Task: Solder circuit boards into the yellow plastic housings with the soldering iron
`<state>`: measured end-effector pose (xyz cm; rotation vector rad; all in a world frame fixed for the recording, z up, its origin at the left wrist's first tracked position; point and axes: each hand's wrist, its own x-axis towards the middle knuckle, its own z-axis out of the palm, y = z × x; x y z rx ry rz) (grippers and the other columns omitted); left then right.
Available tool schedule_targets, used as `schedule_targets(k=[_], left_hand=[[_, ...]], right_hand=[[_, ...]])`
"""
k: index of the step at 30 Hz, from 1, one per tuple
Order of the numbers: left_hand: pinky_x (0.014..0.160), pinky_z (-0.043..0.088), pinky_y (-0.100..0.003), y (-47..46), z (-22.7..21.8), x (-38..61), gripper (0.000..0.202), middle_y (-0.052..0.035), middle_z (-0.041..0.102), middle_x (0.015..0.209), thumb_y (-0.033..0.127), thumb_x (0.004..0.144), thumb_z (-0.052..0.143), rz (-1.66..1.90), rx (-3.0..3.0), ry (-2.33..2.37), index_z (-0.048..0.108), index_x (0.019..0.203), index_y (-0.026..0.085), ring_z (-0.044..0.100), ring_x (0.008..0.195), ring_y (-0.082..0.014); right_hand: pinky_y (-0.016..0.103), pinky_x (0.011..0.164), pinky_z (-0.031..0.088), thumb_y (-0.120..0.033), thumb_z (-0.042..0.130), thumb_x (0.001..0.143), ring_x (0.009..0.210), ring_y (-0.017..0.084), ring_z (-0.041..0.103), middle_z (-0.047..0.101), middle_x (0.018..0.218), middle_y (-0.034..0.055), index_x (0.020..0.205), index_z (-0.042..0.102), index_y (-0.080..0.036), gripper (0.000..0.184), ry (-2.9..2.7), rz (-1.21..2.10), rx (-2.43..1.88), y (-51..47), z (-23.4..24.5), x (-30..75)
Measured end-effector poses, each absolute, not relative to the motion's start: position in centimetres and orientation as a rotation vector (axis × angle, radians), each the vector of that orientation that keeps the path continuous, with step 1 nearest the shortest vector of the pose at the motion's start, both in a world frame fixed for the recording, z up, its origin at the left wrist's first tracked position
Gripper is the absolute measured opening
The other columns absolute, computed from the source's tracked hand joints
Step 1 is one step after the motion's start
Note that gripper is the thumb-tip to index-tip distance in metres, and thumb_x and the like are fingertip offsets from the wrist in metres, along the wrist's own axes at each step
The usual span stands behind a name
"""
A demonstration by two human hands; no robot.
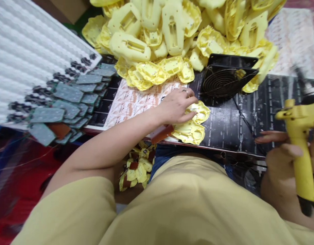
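Note:
My left hand (178,105) reaches across to the table's front edge, fingers bent over an opened yellow plastic shell (201,112) with thin wires inside. Its fingertips press on that shell, and the palm side is hidden. Closer to me lies another yellow half shell (191,132), with a brown circuit board (162,133) beside it. At the right edge, my right hand (280,160) is around the handle of a yellow pistol-shaped hot glue gun (302,153), one finger stretched out to the left. The glue gun's dark nozzle is blurred and points upward.
Many yellow shells (172,30) are heaped at the back. A black fan (223,80) stands before them, its cable crossing the black tabletop (223,126). Green circuit boards (67,92) lie stacked at left by a white ribbed panel (39,44). More yellow parts (138,166) sit below the table edge.

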<state>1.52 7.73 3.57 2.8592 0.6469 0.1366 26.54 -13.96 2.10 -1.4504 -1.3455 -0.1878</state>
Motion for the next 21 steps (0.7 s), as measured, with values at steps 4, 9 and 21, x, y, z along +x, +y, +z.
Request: schedule_targets(k=[4, 9, 21], left_hand=[[0.129, 0.019, -0.066, 7.8, 2.4, 0.7, 0.079, -0.0183, 0.032, 0.173, 0.061, 0.093, 0.066, 0.011, 2.859, 0.366, 0.047, 0.160, 0.023, 0.024, 0.162, -0.0431], [0.129, 0.017, -0.068, 6.3, 2.4, -2.1, 0.085, -0.0185, 0.031, 0.174, 0.064, 0.093, 0.064, -0.194, 2.837, 0.438, 0.041, 0.164, 0.022, 0.026, 0.161, -0.0446], [0.086, 0.064, -0.033, -5.2, 2.0, -25.8, 0.051, 0.0047, 0.081, 0.122, 0.062, 0.095, 0.056, -0.014, 2.572, 1.044, 0.067, 0.141, 0.043, 0.080, 0.097, -0.0264]], right_hand=[[0.029, 0.055, 0.059, -0.040, 0.065, 0.100, 0.064, 0.018, 0.075, 0.076, 0.097, 0.0023, 0.112, 0.075, -0.032, 0.018, -1.351, -0.331, -1.502, -9.2, 2.6, 31.5], [0.041, 0.099, 0.060, -0.051, 0.092, 0.074, 0.117, 0.029, 0.072, 0.072, 0.127, 0.0170, 0.120, 0.064, -0.019, 0.062, -1.683, -0.236, -1.793, -2.0, 1.1, 37.7], [0.050, 0.098, 0.062, -0.059, 0.083, 0.082, 0.127, 0.034, 0.064, 0.057, 0.139, 0.0128, 0.136, 0.053, -0.027, 0.069, -1.802, -0.207, -1.828, 3.9, -2.7, 39.6]])
